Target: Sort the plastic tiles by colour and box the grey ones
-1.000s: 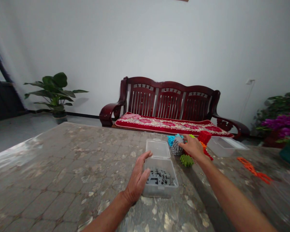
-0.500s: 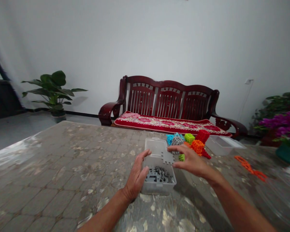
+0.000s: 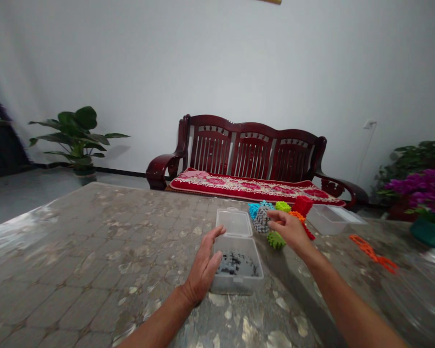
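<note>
A clear plastic box (image 3: pixel 238 286) stands with its lid (image 3: pixel 234 222) folded back behind it. Small grey interlocking blocks (image 3: pixel 235 264) lie inside. Along the box's left side my left hand (image 3: pixel 203 263) grips it, thumb over the rim and fingers reaching toward the hinge. Beyond the box, my right hand (image 3: pixel 289 231) has its thumb and fingers at the right edge of a grey studded block cluster (image 3: pixel 261 218); the fingertips partly hide that edge. Just below these fingers is a green studded cluster (image 3: pixel 276 240).
Blue (image 3: pixel 253 210), lime (image 3: pixel 282 206), orange (image 3: pixel 297 216) and red (image 3: pixel 303 205) block clusters stand close around. Farther right are another clear box (image 3: pixel 326 222) and an orange block chain (image 3: pixel 373 253). A purple flower pot (image 3: pixel 429 234) is at the right; a wooden bench (image 3: pixel 253 150) stands behind the table.
The flat grey block plate has left my right hand and no longer shows above the box. My right hand has moved away to the grey cluster. My left hand stays at the box.
</note>
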A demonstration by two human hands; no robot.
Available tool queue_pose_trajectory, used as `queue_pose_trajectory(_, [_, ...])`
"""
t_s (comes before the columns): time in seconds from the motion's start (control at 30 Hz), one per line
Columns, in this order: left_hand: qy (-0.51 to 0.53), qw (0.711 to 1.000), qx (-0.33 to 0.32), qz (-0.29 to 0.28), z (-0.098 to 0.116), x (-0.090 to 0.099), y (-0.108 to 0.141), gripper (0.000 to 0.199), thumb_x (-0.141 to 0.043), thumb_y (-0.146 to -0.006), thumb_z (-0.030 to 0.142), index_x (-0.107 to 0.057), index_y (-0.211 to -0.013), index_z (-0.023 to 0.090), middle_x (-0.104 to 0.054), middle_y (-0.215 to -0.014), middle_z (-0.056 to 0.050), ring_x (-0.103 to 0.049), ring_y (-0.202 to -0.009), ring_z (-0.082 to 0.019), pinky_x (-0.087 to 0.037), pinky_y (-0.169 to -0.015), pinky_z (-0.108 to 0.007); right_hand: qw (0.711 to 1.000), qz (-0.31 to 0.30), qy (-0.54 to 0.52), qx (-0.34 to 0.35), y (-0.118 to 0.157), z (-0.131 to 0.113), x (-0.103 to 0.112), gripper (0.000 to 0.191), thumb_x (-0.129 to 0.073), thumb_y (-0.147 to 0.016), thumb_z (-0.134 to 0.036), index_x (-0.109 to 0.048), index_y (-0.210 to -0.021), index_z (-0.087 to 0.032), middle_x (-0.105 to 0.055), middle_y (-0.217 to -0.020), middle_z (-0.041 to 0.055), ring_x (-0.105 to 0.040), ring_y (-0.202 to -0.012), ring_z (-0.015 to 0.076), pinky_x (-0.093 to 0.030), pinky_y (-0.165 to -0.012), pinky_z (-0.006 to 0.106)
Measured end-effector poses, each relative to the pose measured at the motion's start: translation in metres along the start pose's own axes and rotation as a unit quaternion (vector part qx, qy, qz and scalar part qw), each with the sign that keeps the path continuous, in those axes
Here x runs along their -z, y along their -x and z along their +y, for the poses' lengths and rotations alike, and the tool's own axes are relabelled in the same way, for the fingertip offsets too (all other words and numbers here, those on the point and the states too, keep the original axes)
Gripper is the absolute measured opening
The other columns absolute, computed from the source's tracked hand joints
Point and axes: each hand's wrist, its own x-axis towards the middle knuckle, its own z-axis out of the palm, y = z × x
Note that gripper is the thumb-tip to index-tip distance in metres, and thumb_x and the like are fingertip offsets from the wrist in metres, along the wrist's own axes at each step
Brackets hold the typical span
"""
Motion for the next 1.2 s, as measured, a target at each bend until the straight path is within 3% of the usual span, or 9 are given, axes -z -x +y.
queue_pose_trajectory(0.13, [0.002,1.0,0.001,0.001,-0.002,0.0,0.001,0.055,-0.045,-0.099,0.046,-0.041,-0.149,0.023,-0.05,-0.149,-0.013,-0.045,-0.139,-0.03,-0.029,-0.119,-0.051,0.987,0.095,0.124,-0.031,-0.029,0.022,0.003,0.043,-0.062,-0.082,-0.034,-0.07,-0.123,-0.02,-0.072,-0.125,0.0101,-0.067,-0.116,0.0264,-0.049,-0.105,0.042])
queue_pose_trajectory(0.37, [0.0,1.0,-0.005,-0.001,-0.002,0.0,0.001,0.055,-0.045,-0.099,0.046,-0.041,-0.149,0.024,-0.051,-0.149,-0.012,-0.045,-0.14,-0.03,-0.029,-0.119,-0.05,0.961,0.062,0.262,-0.066,-0.044,0.015,-0.005,0.054,-0.07,-0.079,-0.051,-0.068,-0.127,-0.026,-0.076,-0.116,0.0094,-0.069,-0.111,0.0298,-0.053,-0.093,0.038])
queue_pose_trajectory(0.57, [-0.007,1.0,-0.008,-0.007,-0.002,0.0,0.002,0.054,-0.042,-0.1,0.045,-0.039,-0.15,0.023,-0.048,-0.151,-0.012,-0.041,-0.142,-0.029,-0.027,-0.121,-0.05,0.948,0.065,0.304,-0.073,-0.039,0.006,-0.007,0.049,-0.067,-0.082,-0.043,-0.069,-0.128,-0.024,-0.076,-0.116,0.0091,-0.069,-0.111,0.031,-0.053,-0.092,0.039])
queue_pose_trajectory(0.7, [-0.01,1.0,-0.007,-0.006,-0.003,0.0,0.001,0.054,-0.043,-0.1,0.045,-0.039,-0.149,0.023,-0.049,-0.15,-0.013,-0.042,-0.141,-0.029,-0.027,-0.12,-0.05,0.964,0.092,0.246,-0.043,-0.034,0.0,-0.006,0.052,-0.071,-0.08,-0.039,-0.066,-0.13,-0.024,-0.075,-0.119,0.0086,-0.067,-0.116,0.0299,-0.051,-0.099,0.041])
queue_pose_trajectory(0.8, [-0.006,1.0,-0.006,-0.006,-0.003,0.0,0.001,0.054,-0.043,-0.1,0.045,-0.039,-0.15,0.023,-0.049,-0.151,-0.013,-0.043,-0.141,-0.029,-0.027,-0.12,-0.051,0.992,0.051,0.11,0.014,-0.021,-0.008,-0.009,0.057,-0.073,-0.077,-0.032,-0.063,-0.132,-0.02,-0.073,-0.123,0.01,-0.068,-0.115,0.0257,-0.051,-0.101,0.039])
queue_pose_trajectory(0.9, [-0.002,1.0,0.002,-0.004,-0.002,-0.001,0.001,0.054,-0.043,-0.1,0.045,-0.039,-0.149,0.023,-0.048,-0.151,-0.012,-0.043,-0.141,-0.029,-0.028,-0.12,-0.051,0.998,-0.021,0.011,0.057,0.003,-0.026,-0.013,0.054,-0.074,-0.075,-0.029,-0.066,-0.128,-0.021,-0.073,-0.123,0.0098,-0.069,-0.111,0.0244,-0.053,-0.098,0.039])
queue_pose_trajectory(1.07, [0.007,1.0,0.006,0.004,-0.002,-0.002,0.001,0.055,-0.044,-0.099,0.047,-0.041,-0.149,0.023,-0.05,-0.149,-0.012,-0.045,-0.139,-0.029,-0.03,-0.119,-0.051,0.982,-0.148,0.014,0.114,0.042,-0.064,-0.021,0.049,-0.079,-0.069,-0.024,-0.073,-0.118,-0.025,-0.075,-0.116,0.0052,-0.068,-0.104,0.0236,-0.053,-0.09,0.037])
queue_pose_trajectory(1.2, [0.008,1.0,0.004,0.006,-0.002,-0.002,0.001,0.056,-0.045,-0.099,0.048,-0.041,-0.149,0.023,-0.051,-0.149,-0.013,-0.046,-0.139,-0.029,-0.03,-0.119,-0.05,0.964,-0.199,0.041,0.172,0.049,-0.073,-0.034,0.048,-0.079,-0.071,-0.02,-0.073,-0.118,-0.025,-0.074,-0.117,0.0043,-0.064,-0.11,0.024,-0.048,-0.097,0.039])
